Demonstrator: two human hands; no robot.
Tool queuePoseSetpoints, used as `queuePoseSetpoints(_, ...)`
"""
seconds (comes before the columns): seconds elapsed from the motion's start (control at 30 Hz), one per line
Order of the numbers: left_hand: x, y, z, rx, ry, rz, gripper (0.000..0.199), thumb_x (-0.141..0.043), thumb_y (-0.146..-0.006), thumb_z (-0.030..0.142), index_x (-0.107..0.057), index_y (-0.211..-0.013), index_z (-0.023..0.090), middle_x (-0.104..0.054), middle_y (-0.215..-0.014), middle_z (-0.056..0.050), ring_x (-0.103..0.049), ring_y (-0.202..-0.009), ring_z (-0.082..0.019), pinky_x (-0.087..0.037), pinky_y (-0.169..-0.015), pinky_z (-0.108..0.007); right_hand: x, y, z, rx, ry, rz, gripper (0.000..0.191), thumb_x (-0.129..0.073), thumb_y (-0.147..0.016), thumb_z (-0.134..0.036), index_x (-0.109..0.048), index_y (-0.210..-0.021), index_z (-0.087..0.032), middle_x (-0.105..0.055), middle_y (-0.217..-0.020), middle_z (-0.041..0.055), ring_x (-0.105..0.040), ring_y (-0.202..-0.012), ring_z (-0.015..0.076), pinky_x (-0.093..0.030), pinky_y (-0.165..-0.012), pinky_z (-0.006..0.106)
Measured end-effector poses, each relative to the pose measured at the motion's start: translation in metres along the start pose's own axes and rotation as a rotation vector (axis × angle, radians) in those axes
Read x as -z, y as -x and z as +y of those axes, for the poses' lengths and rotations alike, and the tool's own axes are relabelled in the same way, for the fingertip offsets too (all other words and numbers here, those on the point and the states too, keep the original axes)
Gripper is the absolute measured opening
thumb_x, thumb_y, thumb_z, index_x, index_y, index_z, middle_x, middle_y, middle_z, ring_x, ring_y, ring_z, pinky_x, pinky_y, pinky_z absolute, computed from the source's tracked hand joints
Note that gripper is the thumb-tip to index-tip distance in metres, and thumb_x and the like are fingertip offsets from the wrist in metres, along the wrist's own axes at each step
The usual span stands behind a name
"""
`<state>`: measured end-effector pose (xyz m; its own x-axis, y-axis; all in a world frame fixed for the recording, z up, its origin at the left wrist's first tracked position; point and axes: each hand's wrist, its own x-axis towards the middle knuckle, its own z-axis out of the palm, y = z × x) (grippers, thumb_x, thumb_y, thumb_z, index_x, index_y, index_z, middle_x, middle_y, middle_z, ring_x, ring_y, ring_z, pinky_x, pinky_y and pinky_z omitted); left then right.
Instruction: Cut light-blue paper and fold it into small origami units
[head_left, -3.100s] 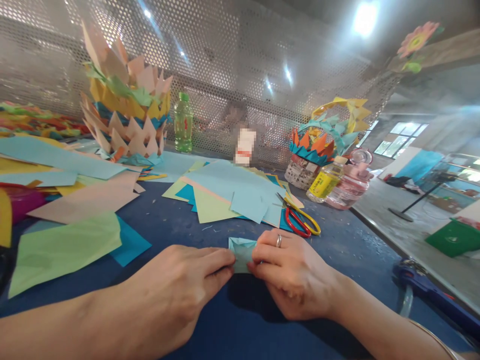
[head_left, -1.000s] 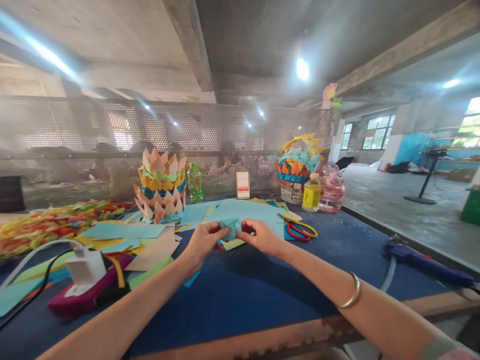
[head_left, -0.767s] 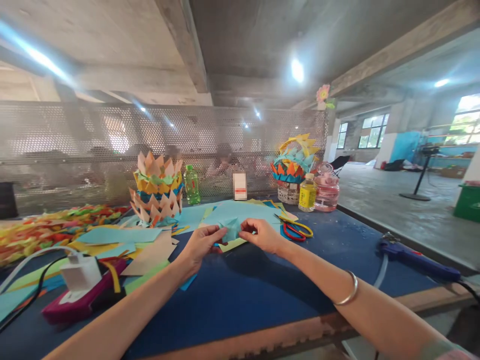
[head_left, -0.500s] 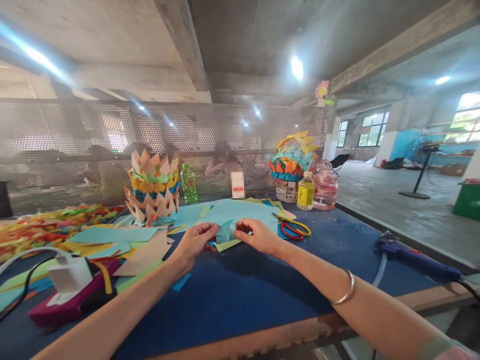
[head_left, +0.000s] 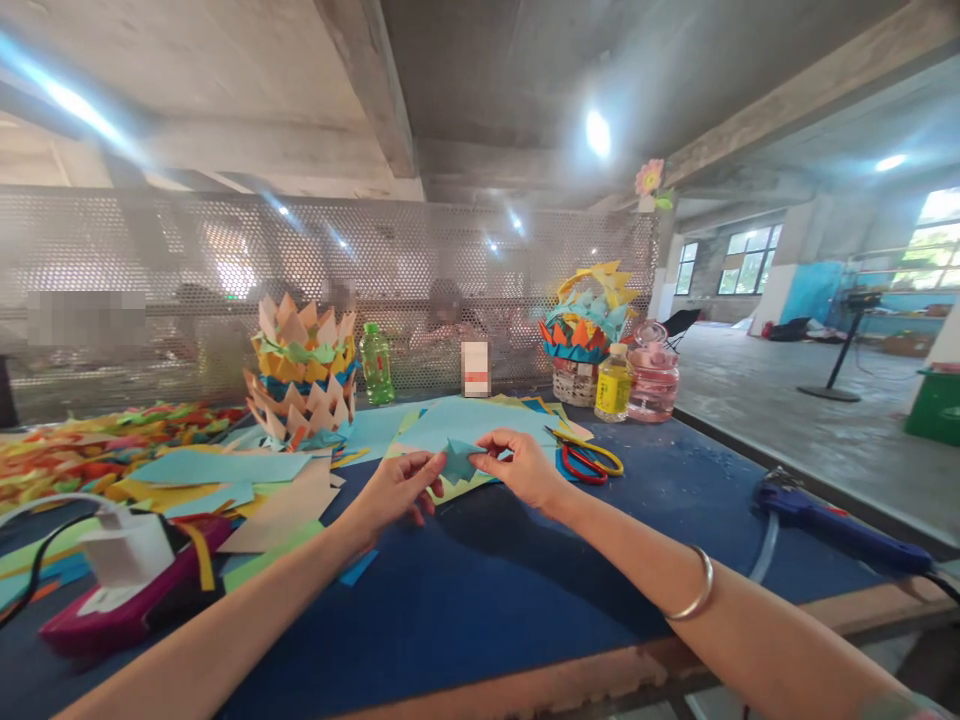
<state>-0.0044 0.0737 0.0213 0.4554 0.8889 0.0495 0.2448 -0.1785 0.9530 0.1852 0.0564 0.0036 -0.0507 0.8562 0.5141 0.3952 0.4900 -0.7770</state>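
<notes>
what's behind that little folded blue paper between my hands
Behind the folded paper lies a light blue sheet, with pale green paper showing below. Whatever the folded piece directly covers can't be seen.

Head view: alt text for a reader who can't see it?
Right hand pinches folded paper, left hand at its other edge, above a dark-blue table. Scissors lie by paper sheets; bottles and paper crafts stand beyond. A power strip lies at left.
</notes>
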Motion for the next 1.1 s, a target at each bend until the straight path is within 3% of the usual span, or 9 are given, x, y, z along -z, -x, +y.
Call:
queuePoseSetpoints(0.1, 0.001, 0.001, -0.002, 0.098, 0.141, -0.058, 0.043, -0.057, -0.067, 0.058, -0.059, -0.071, 0.015, -0.062, -0.059, -0.002, -0.054, -0.044, -0.009, -0.040, -0.043, -0.019, -0.001, 0.000, 0.001, -0.017, -0.015, 0.033, 0.021, -0.064, -0.068, -0.035, -0.066, -0.078, -0.017, -0.054, -0.069, 0.0002, -0.048, -0.065, 0.0122, -0.040, -0.061, 0.024)
queuePoseSetpoints(0.23, 0.002, 0.003, -0.001, 0.155, 0.283, -0.048, 0.038, -0.064, -0.066, 0.051, -0.065, -0.076, 0.015, -0.068, -0.075, -0.006, -0.059, -0.057, -0.010, -0.043, -0.050, -0.019, -0.003, 0.003, 0.003, -0.021, -0.013, -0.003, 0.020, -0.063, -0.069, -0.035, -0.067, -0.078, -0.017, -0.055, -0.068, 0.0002, -0.048, -0.065, 0.0123, -0.040, -0.061, 0.025)
queuePoseSetpoints(0.33, 0.003, 0.002, -0.002, 0.140, 0.304, -0.038, 0.037, -0.066, -0.065, 0.048, -0.069, -0.080, 0.014, -0.069, -0.089, -0.010, -0.062, -0.074, -0.015, -0.047, -0.057, -0.021, -0.004, 0.005, 0.004, -0.022, -0.005, -0.020, 0.022, -0.062, -0.070, -0.035, -0.066, -0.081, -0.016, -0.055, -0.070, 0.0010, -0.049, -0.066, 0.0126, -0.041, -0.062, 0.025)
queuePoseSetpoints(0.47, 0.002, 0.000, -0.004, 0.102, 0.313, 0.017, 0.033, -0.070, -0.062, 0.044, -0.071, -0.077, 0.015, -0.069, -0.086, -0.010, -0.060, -0.086, -0.020, -0.048, -0.064, -0.024, -0.004, 0.006, 0.001, -0.010, 0.020, -0.024, 0.029, -0.064, -0.069, -0.037, -0.064, -0.089, -0.017, -0.056, -0.082, 0.0031, -0.050, -0.070, 0.0124, -0.043, -0.066, 0.026)
queuePoseSetpoints(0.63, 0.001, 0.002, -0.002, -0.015, 0.270, 0.125, 0.031, -0.073, -0.058, 0.041, -0.072, -0.073, 0.014, -0.068, -0.081, -0.009, -0.061, -0.083, -0.020, -0.049, -0.065, -0.026, -0.004, 0.008, -0.005, -0.062, -0.037, -0.046, 0.037, -0.061, -0.070, -0.045, -0.058, -0.094, -0.016, -0.056, -0.093, 0.0053, -0.050, -0.071, 0.0116, -0.044, -0.068, 0.027)
queuePoseSetpoints(0.8, -0.002, 0.005, 0.002, -0.067, 0.209, 0.147, 0.029, -0.074, -0.057, 0.036, -0.073, -0.076, 0.015, -0.068, -0.079, -0.008, -0.059, -0.078, -0.018, -0.049, -0.063, -0.025, -0.006, 0.009, -0.004, -0.085, -0.126, -0.042, 0.041, -0.062, -0.070, -0.044, -0.052, -0.095, -0.014, -0.057, -0.091, 0.0067, -0.053, -0.075, 0.0126, -0.045, -0.071, 0.027)
queuePoseSetpoints(1.0, -0.005, 0.006, 0.002, -0.087, 0.177, 0.139, 0.031, -0.074, -0.057, 0.033, -0.072, -0.082, 0.016, -0.069, -0.079, -0.006, -0.058, -0.072, -0.015, -0.048, -0.059, -0.023, -0.008, 0.010, -0.003, -0.045, -0.117, -0.165, 0.039, -0.062, -0.071, -0.044, -0.057, -0.095, -0.014, -0.062, -0.082, 0.0040, -0.054, -0.073, 0.0128, -0.044, -0.069, 0.026)
queuePoseSetpoints(1.1, -0.005, 0.007, 0.002, -0.113, 0.176, 0.140, 0.040, -0.073, -0.059, 0.032, -0.069, -0.095, 0.016, -0.068, -0.078, -0.005, -0.058, -0.069, -0.014, -0.047, -0.057, -0.022, -0.008, 0.010, -0.004, -0.014, -0.079, -0.161, 0.036, -0.059, -0.073, -0.046, -0.061, -0.088, -0.014, -0.062, -0.077, 0.0033, -0.054, -0.070, 0.0127, -0.043, -0.065, 0.025)
